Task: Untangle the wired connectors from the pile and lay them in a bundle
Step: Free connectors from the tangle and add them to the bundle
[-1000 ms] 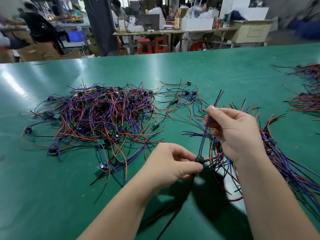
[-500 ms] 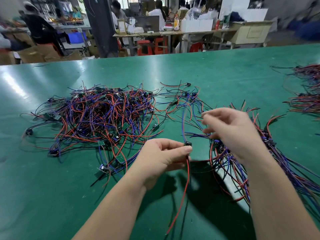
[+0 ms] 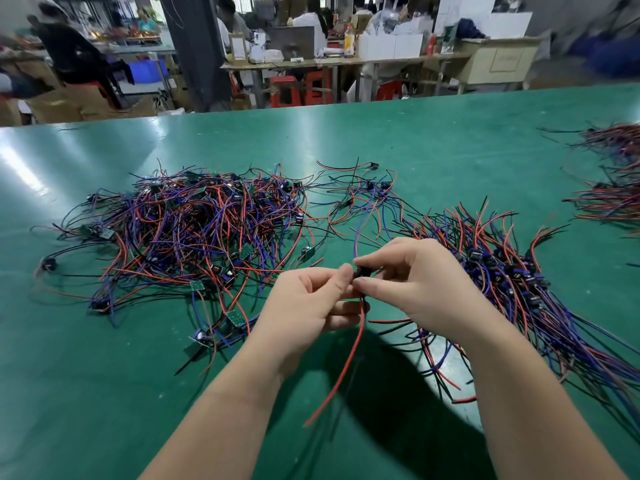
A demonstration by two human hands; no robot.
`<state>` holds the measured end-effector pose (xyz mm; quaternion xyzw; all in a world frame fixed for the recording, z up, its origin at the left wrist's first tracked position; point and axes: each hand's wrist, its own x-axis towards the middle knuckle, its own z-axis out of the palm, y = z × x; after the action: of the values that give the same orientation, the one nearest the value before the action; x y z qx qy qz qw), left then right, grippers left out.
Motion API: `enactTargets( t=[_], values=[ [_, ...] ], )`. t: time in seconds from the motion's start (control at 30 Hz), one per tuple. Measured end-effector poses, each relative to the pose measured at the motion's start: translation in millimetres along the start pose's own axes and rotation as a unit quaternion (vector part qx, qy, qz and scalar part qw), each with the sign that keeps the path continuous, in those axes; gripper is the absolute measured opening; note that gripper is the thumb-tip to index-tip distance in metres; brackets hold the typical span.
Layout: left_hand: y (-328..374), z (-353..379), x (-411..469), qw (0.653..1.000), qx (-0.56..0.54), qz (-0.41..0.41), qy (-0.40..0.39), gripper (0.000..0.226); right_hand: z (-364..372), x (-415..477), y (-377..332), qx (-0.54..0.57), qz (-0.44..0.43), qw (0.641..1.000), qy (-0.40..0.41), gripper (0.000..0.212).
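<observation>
— Loose tangled pile (image 3: 194,233) of thin red, blue, purple and black wires with small black connectors and little green circuit boards?
— Spread flat across the left half of the frame at mid-height, strands looped over one another, a few stragglers trailing toward the middle.
— And the single small black connector (image 3: 362,273)?
— Lifted at frame centre, pinched between the fingertips of the left hand (image 3: 308,303) and the right hand (image 3: 415,282). Red lead (image 3: 346,368) hanging down toward lower centre, blue lead (image 3: 356,233) arcing upward.
— Combed bundle (image 3: 512,282) of the same wired connectors?
— Lying right of centre, black connectors roughly lined up, short tails fanned toward the upper right, long tails swept to the lower right corner.
</observation>
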<state>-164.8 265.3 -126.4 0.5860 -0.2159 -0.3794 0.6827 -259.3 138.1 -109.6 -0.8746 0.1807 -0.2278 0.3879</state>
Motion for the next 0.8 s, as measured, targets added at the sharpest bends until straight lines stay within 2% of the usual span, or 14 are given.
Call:
enactTargets(
  t=[0.1,0.17,0.2,0.23,0.3,0.33,0.37,0.4,0.43,0.5,0.57,0.63,0.73,0.8],
  values=[
    [3,1,-1,1.000,0.021,-0.015,-0.004,0.030,-10,1,4,-0.015,0.026,0.997,0.066,0.018],
    [6,-4,0,0.998,0.054,-0.005,0.032,0.026,-26,0,13,-0.120,0.052,0.980,0.152,0.020],
    [6,-11,2,0.988,0.132,0.015,0.078,0.022,-35,-2,18,-0.177,0.070,0.963,0.189,0.020],
    [5,-20,4,0.950,0.275,0.046,0.140,0.018,-44,-3,24,-0.214,0.092,0.948,0.215,0.018],
    [6,-38,5,0.798,0.554,0.058,0.228,0.022,-57,-4,33,-0.240,0.136,0.931,0.240,0.011],
    [6,-46,5,0.739,0.627,0.021,0.248,0.033,-60,-4,37,-0.245,0.155,0.925,0.244,0.009],
    [8,-52,4,0.704,0.662,-0.031,0.257,0.043,-62,-4,39,-0.248,0.174,0.922,0.241,0.007],
    [9,-57,3,0.687,0.673,-0.069,0.264,0.052,-62,-3,41,-0.250,0.189,0.920,0.234,0.004],
    [11,-61,2,0.679,0.679,-0.091,0.263,0.059,-61,-3,42,-0.252,0.202,0.920,0.221,0.001],
    [14,-67,1,0.671,0.691,-0.117,0.242,0.067,-57,-4,42,-0.273,0.230,0.917,0.177,0.010],
    [17,-69,1,0.690,0.677,-0.130,0.220,0.065,-48,-4,36,-0.309,0.230,0.910,0.153,0.022],
    [16,-71,2,0.724,0.650,-0.110,0.202,0.061,-33,-4,23,-0.317,0.189,0.915,0.161,0.024],
    [15,-69,2,0.741,0.638,-0.064,0.200,0.043,-5,-4,1,-0.273,0.106,0.948,0.125,0.027],
    [16,-68,2,0.739,0.637,-0.040,0.215,0.015,14,-5,-8,-0.253,0.060,0.962,0.078,0.027]
  ],
)
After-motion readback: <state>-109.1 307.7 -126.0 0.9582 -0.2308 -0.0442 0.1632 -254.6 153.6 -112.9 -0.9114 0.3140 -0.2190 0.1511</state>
